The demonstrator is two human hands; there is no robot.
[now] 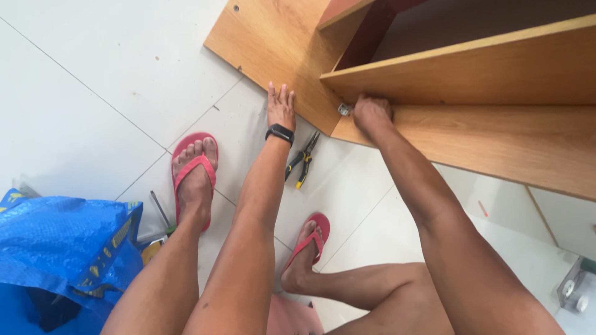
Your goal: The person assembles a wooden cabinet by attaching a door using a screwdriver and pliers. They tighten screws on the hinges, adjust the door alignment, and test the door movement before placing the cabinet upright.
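Note:
My left hand (280,107) lies flat on the white floor, its fingers touching the edge of a wooden panel (273,43); a black band is on that wrist. My right hand (372,115) is closed at the corner of a wooden cabinet (496,136) that lies on the floor, right beside a small metal fitting (343,110). What the fingers hold is hidden. A pair of pliers with black and yellow handles (301,161) lies on the tiles between my two forearms.
My feet in red flip-flops (194,174) (307,245) rest on the white tiled floor (87,80). A blue bag (62,254) sits at lower left with a tool (159,209) beside it. A clear plastic item (577,288) lies at lower right.

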